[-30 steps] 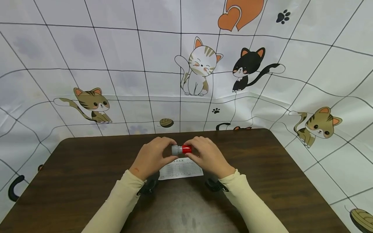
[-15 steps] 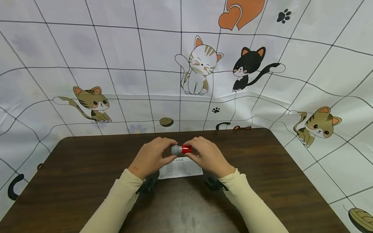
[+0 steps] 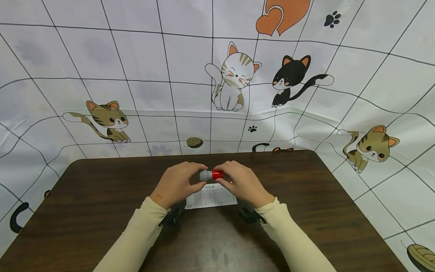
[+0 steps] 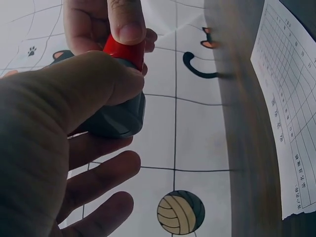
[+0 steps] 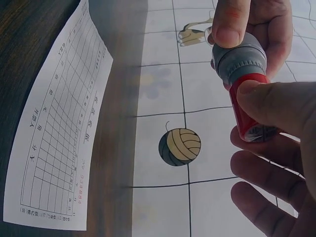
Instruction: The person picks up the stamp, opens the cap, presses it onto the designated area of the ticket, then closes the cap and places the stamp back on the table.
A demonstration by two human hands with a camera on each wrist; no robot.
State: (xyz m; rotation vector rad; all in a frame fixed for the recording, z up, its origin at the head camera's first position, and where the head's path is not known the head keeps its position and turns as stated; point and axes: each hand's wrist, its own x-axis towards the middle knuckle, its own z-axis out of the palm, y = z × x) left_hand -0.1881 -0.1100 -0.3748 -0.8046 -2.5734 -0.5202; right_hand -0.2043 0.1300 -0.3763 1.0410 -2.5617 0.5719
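Note:
Above the table, both hands hold a small red-and-grey hand stamp [image 3: 211,175] lying sideways between them. My left hand [image 3: 178,183] pinches its grey end [image 4: 121,116] between thumb and fingers. From the other side, my right hand [image 3: 244,183] grips the red end [image 5: 245,108]; a shiny tip shows past the thumb in the right wrist view. The two ends are joined at a ridged grey collar. Below the hands lies a white printed receipt slip [image 3: 210,197] with a ruled grid, its upper edge partly covered by the hands.
The dark wood table [image 3: 108,211] reaches to a white cloth backdrop [image 3: 153,94] with a grid and cartoon cats along its back and sides. Black straps with cameras sit on both wrists, close over the table.

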